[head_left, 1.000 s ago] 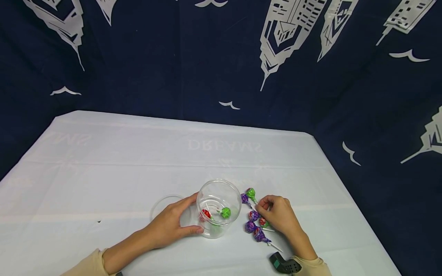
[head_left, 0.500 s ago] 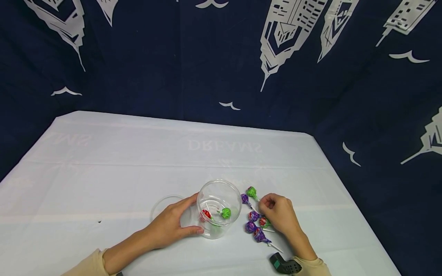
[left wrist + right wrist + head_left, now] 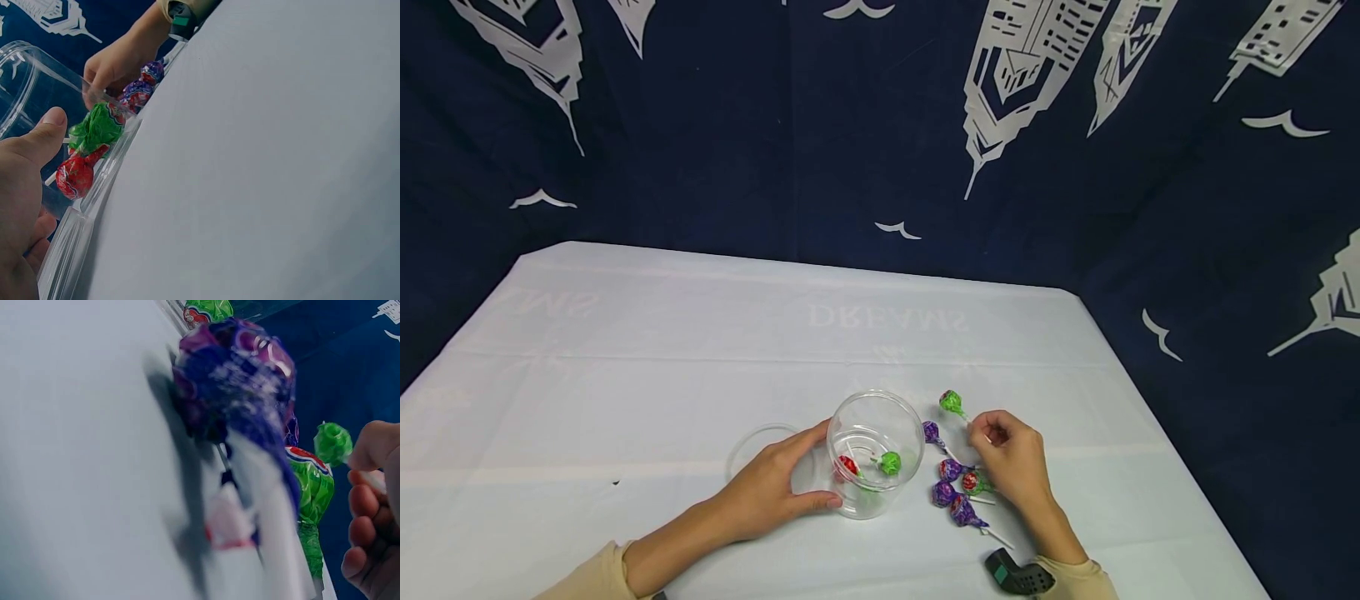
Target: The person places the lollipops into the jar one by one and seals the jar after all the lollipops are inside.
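My left hand holds a clear plastic jar from its left side, thumb in front and fingers behind. Inside the jar lie a green lollipop and a red lollipop. Right of the jar, my right hand pinches the white stick of another green lollipop between thumb and forefinger. That lollipop is off the table, as the right wrist view shows. Below it lie several purple lollipops and a red-and-green lollipop, close together on the white cloth.
A clear round lid lies on the table, partly behind my left hand. A black wrist device sits at my right sleeve. A dark blue curtain with white prints hangs beyond the table.
The green lollipop in my right hand has risen and moved slightly up and right, away from the purple ones. The left hand and jar have not moved.
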A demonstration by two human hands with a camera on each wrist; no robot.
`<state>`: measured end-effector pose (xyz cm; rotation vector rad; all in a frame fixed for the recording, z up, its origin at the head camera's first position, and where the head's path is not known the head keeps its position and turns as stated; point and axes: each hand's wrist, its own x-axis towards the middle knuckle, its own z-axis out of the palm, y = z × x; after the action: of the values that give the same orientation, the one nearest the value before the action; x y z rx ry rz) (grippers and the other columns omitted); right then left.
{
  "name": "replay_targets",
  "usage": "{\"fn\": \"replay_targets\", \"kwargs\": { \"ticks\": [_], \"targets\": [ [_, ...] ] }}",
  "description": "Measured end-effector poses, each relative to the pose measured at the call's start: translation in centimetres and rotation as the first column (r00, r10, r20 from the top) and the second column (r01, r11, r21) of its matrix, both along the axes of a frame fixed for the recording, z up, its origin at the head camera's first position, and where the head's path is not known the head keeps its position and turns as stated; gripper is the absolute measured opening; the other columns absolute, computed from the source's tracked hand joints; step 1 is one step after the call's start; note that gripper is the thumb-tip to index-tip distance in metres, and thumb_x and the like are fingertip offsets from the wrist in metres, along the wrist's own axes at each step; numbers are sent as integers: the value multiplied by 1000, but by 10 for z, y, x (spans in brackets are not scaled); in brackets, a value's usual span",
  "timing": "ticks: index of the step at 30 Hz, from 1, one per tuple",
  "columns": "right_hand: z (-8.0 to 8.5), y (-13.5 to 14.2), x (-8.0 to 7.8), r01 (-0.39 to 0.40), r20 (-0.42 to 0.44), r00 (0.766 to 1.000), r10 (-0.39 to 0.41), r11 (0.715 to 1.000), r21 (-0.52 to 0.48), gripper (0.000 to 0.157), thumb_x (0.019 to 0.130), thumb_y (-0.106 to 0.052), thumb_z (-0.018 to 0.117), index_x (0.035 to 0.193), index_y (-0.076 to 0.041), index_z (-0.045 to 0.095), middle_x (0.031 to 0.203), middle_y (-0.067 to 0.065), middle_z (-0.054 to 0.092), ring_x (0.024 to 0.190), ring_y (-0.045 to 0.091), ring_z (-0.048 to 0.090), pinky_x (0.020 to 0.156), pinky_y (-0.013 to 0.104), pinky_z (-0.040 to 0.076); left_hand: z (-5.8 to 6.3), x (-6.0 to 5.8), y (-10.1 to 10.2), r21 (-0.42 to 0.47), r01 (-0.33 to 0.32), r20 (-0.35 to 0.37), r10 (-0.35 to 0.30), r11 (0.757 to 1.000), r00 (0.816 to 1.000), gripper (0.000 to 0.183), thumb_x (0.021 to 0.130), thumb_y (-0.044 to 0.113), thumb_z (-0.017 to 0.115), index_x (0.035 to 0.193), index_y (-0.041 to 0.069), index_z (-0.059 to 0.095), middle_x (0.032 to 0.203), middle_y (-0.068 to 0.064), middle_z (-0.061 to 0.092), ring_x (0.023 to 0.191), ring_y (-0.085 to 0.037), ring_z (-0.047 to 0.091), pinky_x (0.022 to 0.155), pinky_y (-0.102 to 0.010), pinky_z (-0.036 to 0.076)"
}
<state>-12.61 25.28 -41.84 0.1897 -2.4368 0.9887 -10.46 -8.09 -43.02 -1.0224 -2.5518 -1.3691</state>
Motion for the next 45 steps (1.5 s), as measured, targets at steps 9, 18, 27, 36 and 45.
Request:
{"fn": "replay_targets", "kwargs": {
  "ticks": [9,18,27,36,45],
  "targets": [
    [5,-7,3,-26,-48,999,20,992,-125,17,77,11,72,73,-4,67,64,-5,55,59,5,48,51,13,37,0,0,-1,-3,-2,-2,2,1000,1000,87,81,48,77,148,5,41,141,-5,55,129,-23,52,106,-44,44],
    [10,-17,8,-92,-67,995,76,960,-263,15,80,19,67,76,6,64,71,8,62,67,3,53,64,11,46,-1,0,0,-4,-8,-7,8,1000,1000,87,81,47,78,148,5,42,139,-4,57,128,-21,54,105,-43,45],
    [16,-21,14,-261,-169,963,212,893,-366,14,84,20,64,78,8,63,78,4,65,75,6,60,77,14,52,-1,0,0,-1,-4,-7,4,1000,1000,87,81,47,78,148,5,41,140,-4,56,128,-22,53,106,-42,44],
    [21,-26,18,-382,-277,917,285,826,-414,13,83,25,59,80,12,61,81,1,65,74,7,59,74,14,51,-1,-1,0,3,4,-18,-4,1000,1000,87,82,48,77,148,3,41,139,-4,57,128,-22,53,105,-43,45],
    [27,-31,24,-405,-300,909,289,779,-479,11,83,26,57,81,15,59,81,1,64,72,8,56,65,15,49,-1,-1,0,7,5,-9,-5,1000,1000,88,81,48,77,148,4,41,139,-3,57,127,-21,54,105,-42,45]
  ]
}}
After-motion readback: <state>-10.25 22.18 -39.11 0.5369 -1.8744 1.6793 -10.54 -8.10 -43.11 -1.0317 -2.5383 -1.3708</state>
